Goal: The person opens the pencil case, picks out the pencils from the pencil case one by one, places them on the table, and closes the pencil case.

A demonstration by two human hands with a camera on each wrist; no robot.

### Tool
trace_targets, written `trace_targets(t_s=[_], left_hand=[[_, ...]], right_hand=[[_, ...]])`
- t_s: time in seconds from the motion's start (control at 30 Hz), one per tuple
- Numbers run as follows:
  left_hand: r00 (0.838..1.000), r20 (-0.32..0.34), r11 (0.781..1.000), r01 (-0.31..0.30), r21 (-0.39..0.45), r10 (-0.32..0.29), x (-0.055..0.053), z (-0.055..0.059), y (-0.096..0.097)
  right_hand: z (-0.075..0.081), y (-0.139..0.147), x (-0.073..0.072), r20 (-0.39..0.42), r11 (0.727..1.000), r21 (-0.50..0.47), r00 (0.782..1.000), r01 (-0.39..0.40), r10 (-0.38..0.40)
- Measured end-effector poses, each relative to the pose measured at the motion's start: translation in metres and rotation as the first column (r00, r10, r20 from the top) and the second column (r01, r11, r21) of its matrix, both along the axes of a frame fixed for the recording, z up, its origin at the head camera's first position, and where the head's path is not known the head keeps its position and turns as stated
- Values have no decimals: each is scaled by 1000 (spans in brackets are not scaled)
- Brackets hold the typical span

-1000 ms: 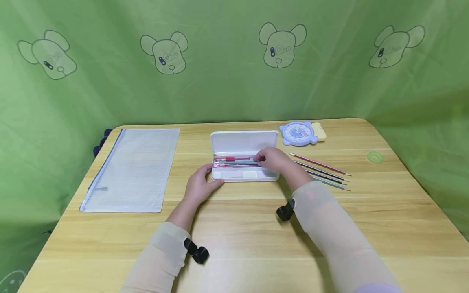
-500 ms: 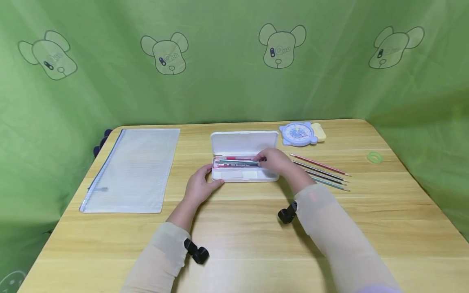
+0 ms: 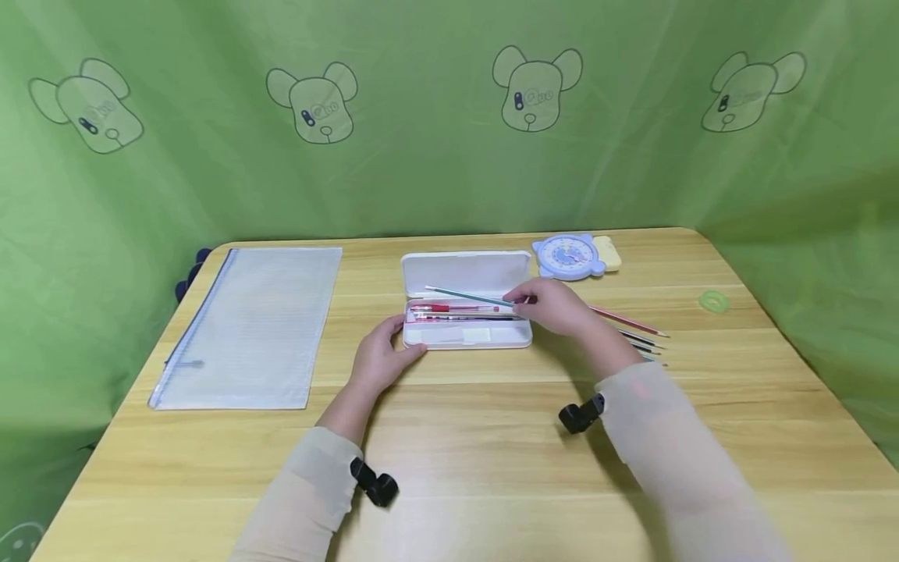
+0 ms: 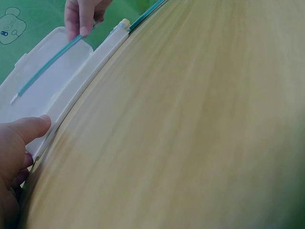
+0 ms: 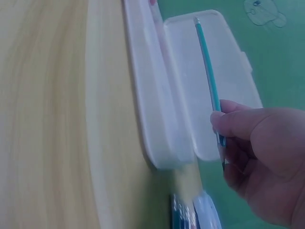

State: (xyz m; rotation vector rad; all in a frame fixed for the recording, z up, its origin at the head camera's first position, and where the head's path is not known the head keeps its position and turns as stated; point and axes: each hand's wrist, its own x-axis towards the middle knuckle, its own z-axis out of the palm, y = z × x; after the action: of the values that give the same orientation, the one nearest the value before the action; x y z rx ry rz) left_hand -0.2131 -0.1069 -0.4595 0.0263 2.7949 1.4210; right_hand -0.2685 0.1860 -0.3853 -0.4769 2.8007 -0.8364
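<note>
A white pencil case (image 3: pixel 467 273) lies with its lid raised, holding a red pen (image 3: pixel 442 308) and several pencils (image 3: pixel 470 318). My right hand (image 3: pixel 555 306) pinches a teal pencil (image 3: pixel 467 295) near its pointed end, over the right part of the case; in the right wrist view the teal pencil (image 5: pixel 208 71) slants across the lid, its white-tipped end away from the hand. At the case's left end rests my left hand (image 3: pixel 379 359), thumb on the front edge. In the left wrist view the thumb of my left hand (image 4: pixel 21 138) lies along the rim, some fingers hidden beneath.
Several pencils (image 3: pixel 628 320) lie on the wooden table (image 3: pixel 492 453) right of the case, partly behind the right forearm. Behind them are a blue clock-shaped item (image 3: pixel 569 256) and a pale yellow block (image 3: pixel 607 254). A green ring (image 3: pixel 714 301) lies far right, a mesh zip pouch (image 3: pixel 253 328) left.
My right hand has lifted the teal pencil up out of the case and moved right, covering more of the loose pencils. The left hand stays on the case.
</note>
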Motion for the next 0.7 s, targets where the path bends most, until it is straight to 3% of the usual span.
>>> trace_targets(t_s=[0.3, 0.7], left_hand=[[1000, -1, 1000, 1, -1, -1, 1, -1, 0], [1000, 4, 1000, 5, -2, -5, 0, 0, 0]], right_hand=[[2, 35, 21, -11, 999, -7, 999, 51, -51], [-11, 96, 57, -23, 988, 22, 988, 151, -151]])
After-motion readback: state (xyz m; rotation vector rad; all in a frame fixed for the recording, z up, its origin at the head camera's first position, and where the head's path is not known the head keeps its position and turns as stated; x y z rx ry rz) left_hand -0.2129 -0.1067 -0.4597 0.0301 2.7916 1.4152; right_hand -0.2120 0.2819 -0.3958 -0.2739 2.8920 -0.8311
